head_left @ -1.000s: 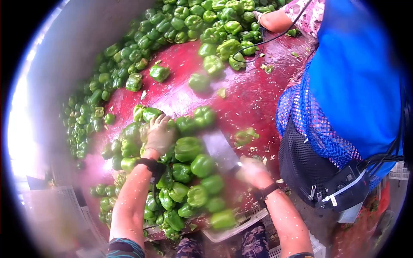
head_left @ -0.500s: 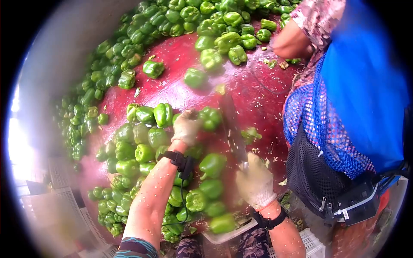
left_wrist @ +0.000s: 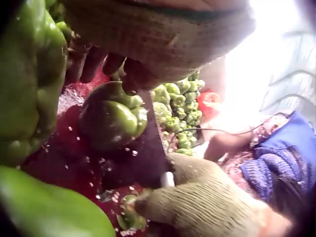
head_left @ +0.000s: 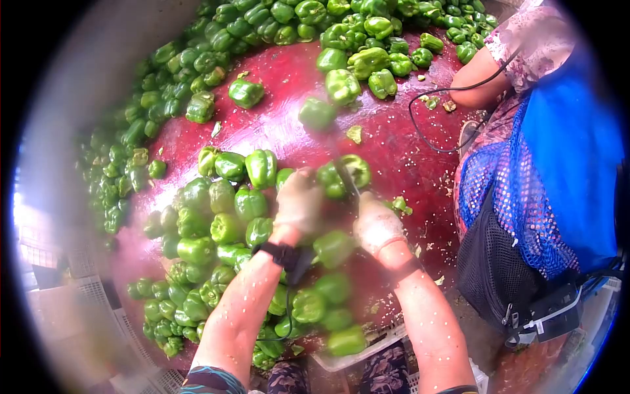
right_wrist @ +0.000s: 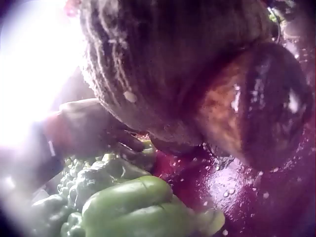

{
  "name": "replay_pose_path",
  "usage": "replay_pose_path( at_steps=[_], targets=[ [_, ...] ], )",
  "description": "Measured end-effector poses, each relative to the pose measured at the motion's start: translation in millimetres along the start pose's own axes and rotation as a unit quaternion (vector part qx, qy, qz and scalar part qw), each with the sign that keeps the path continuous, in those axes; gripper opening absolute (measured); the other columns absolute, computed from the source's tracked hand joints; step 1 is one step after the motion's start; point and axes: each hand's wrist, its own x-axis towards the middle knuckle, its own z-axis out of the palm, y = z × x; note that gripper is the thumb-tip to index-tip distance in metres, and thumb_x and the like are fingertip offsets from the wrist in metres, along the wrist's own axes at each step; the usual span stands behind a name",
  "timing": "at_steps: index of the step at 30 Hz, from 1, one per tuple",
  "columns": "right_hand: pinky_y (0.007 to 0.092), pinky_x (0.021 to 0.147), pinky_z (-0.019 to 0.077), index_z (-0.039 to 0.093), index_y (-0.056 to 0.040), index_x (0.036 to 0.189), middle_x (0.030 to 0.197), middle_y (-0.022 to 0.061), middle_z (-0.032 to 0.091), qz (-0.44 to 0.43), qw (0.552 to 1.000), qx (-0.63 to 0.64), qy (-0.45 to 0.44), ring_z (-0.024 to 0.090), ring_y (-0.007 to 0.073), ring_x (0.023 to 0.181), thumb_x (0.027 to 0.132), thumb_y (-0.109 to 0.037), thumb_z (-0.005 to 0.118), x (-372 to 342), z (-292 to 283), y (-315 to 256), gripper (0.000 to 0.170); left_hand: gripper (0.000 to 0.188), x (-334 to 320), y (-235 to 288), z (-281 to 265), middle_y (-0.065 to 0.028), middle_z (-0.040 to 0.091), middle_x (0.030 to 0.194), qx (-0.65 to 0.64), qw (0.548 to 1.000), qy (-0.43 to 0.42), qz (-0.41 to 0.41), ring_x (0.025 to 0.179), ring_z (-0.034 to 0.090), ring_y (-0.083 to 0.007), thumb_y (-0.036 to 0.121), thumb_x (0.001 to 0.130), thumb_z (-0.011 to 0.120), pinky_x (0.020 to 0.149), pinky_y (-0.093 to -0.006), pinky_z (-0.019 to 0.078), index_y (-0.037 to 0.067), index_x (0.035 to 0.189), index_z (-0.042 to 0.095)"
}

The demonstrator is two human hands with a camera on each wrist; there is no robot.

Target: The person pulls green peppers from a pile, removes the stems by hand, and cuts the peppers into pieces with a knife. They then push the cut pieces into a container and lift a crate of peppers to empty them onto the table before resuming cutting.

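Note:
My right hand (head_left: 378,226), in a pale knit glove, grips a broad-bladed knife (left_wrist: 159,131), its blade angled away from the wrist. The blade lies against a green bell pepper (head_left: 330,181), with a hollow cut end showing on the far side. In the left wrist view, this pepper (left_wrist: 111,117) is right beneath the fingertips (left_wrist: 132,81) of my left hand (head_left: 300,202). That hand is gloved too and blurred in the head view; its fingers reach down with gaps between them, not wrapped round the pepper. A brown rounded end (right_wrist: 264,106) shows beside the right glove.
The red table (head_left: 275,92) is strewn with seeds and scraps. Peppers (head_left: 197,243) crowd around and left of my left forearm, with a long heap (head_left: 216,39) behind. At the right stands another person with a blue apron (head_left: 571,151), a dark mesh bag (head_left: 489,256) and cables (head_left: 433,141).
My left hand has moved from the pile toward the right, bringing a pepper to the middle. The right hand has raised the knife and brought it onto that pepper, whose end is now cut open.

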Motion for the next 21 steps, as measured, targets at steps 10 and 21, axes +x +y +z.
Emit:
replay_pose_path(
  at_steps=[10,21],
  targets=[
    [0.0485,0.068,0.0517,0.046,-0.0016,0.099,0.081,0.0208,0.061,0.022,0.989,0.040,0.139,0.063,0.0398,0.077,0.081,-0.013,0.060,-73,10,24,0.025,0.023,-116,34,-11,-0.0148,0.061,0.083,0.189,0.960,-0.117,0.169,0.083,0.063,-0.0326,0.027,0.090,0.058,0.065,-0.0471,0.0520,0.005,0.087,0.060],
    [0.0520,0.072,0.0488,0.051,0.0017,0.110,0.088,0.0252,0.061,0.091,0.971,0.131,0.180,0.060,0.0450,0.083,0.083,-0.011,0.057,-178,-13,18,0.031,0.038,-103,22,61,-0.0108,0.066,0.094,-0.177,0.967,-0.098,-0.154,0.082,0.063,-0.0148,0.008,0.078,0.070,0.074,-0.0288,0.0522,-0.004,0.113,0.060]
  ],
)
